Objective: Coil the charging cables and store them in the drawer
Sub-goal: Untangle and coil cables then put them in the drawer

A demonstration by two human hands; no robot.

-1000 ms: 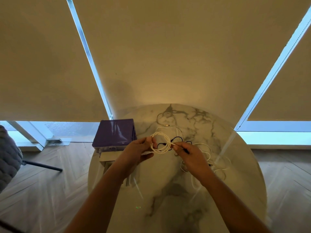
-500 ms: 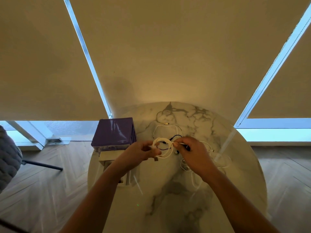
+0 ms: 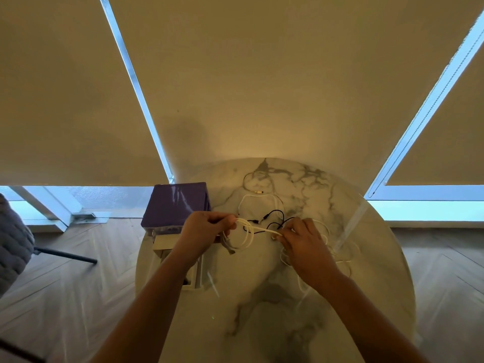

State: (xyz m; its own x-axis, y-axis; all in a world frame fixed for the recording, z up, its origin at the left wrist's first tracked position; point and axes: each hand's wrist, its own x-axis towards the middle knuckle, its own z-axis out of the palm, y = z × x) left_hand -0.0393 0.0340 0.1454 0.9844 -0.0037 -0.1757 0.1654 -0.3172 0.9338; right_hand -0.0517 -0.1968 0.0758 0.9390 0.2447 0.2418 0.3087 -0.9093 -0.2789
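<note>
the left hand (image 3: pixel 207 233) grips a white cable (image 3: pixel 245 235) coiled in loops above the marble desk (image 3: pixel 262 310), and the right hand (image 3: pixel 303 244) pinches its free end. a purple box (image 3: pixel 175 203) sits at the desk's left edge; its open drawer (image 3: pixel 195 277) shows something dark, too hidden to identify. more loose cables (image 3: pixel 262 203) lie beyond.

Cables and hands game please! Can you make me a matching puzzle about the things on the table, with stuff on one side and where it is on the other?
Things:
1. white coil
2. black cable
3. purple box
4. right hand

Places or states:
a. lies loose on the marble table
b. pinches a white cable end
c. hangs from the left hand
d. sits at the table's left edge

Pairs: 1-c, 2-a, 3-d, 4-b
</note>
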